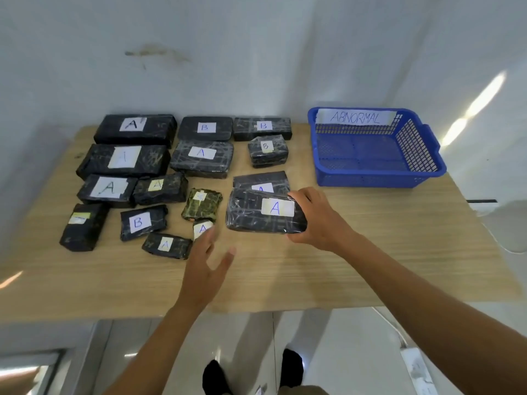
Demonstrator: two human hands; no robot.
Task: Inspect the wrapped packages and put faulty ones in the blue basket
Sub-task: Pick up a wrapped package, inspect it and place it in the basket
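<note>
I have the right arm stretched in from the near right, forearm bare, wrist fairly straight. The right hand (316,220) grips the right end of a package marked A (265,212), with the fingers curled over its far edge and the thumb at its near edge. The left arm comes up from near centre. The left hand (205,263) is loose, its fingers straight, spread and pointing far, thumb out to the right, holding nothing.
</note>
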